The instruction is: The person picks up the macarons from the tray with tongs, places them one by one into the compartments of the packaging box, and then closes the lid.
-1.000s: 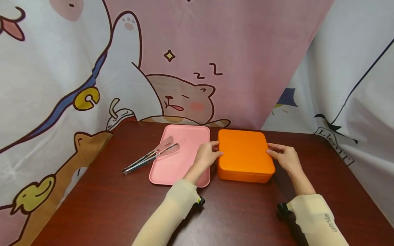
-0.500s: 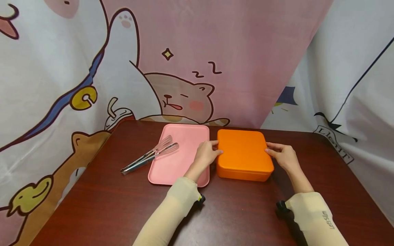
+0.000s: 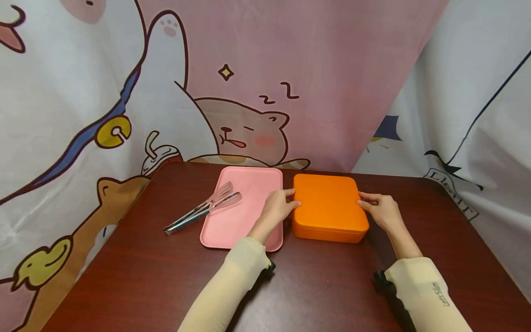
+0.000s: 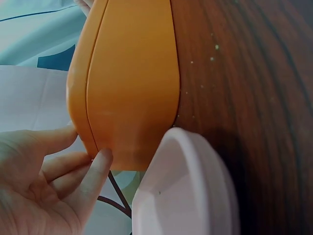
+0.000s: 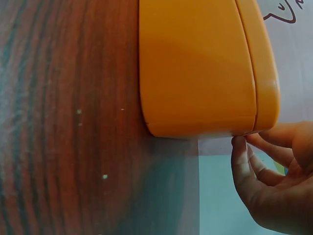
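Note:
An orange square box (image 3: 329, 234) with its lid (image 3: 325, 200) on stands on the table. At the lid's left side, my left hand (image 3: 277, 206) holds its edge with thumb and fingers. My right hand (image 3: 382, 212) does the same at the right side. In the left wrist view, the left thumb and fingertips touch the side around the lid's seam, and the lid (image 4: 78, 93) sits flush on the body. From the right wrist, the right fingertips meet the lid (image 5: 266, 83) close to the seam. What the box contains is hidden.
A pink tray (image 3: 244, 221) lies left of the box, partly under my left forearm. Metal tongs (image 3: 199, 214) rest with their slotted heads on the tray and their handle end on the dark wooden table (image 3: 323, 286). A printed curtain (image 3: 323, 92) hangs behind.

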### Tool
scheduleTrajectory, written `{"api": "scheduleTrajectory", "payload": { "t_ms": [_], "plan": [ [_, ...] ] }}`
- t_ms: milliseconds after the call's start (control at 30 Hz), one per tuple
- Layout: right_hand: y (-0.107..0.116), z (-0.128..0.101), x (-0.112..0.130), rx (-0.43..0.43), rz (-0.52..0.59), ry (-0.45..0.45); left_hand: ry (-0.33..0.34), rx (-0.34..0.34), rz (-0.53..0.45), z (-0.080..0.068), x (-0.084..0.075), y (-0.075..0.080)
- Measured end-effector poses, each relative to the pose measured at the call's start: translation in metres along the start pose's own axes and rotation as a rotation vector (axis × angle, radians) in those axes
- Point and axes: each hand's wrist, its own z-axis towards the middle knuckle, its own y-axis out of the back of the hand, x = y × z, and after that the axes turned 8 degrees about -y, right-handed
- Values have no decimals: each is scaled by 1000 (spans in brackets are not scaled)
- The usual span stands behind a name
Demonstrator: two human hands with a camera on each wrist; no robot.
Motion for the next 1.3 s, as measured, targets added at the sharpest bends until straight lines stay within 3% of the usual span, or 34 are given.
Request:
{"api": "scheduleTrajectory", "payload": {
  "t_ms": [433, 700, 1000, 1167, 1300],
  "plan": [
    [-2, -5, 0, 43, 24, 14, 33, 0, -12, -14, 3, 4],
    [-5, -8, 0, 67, 68, -6, 52, -47, -78, -22, 5, 4],
    [-14, -14, -8, 115, 215, -58, 64, -45, -119, -25, 13, 1],
    [-13, -10, -9, 83, 274, -40, 30, -54, -160, -23, 15, 5],
    [-5, -9, -9, 138, 461, -31, -7, -41, -217, -23, 14, 15]
  ]
}}
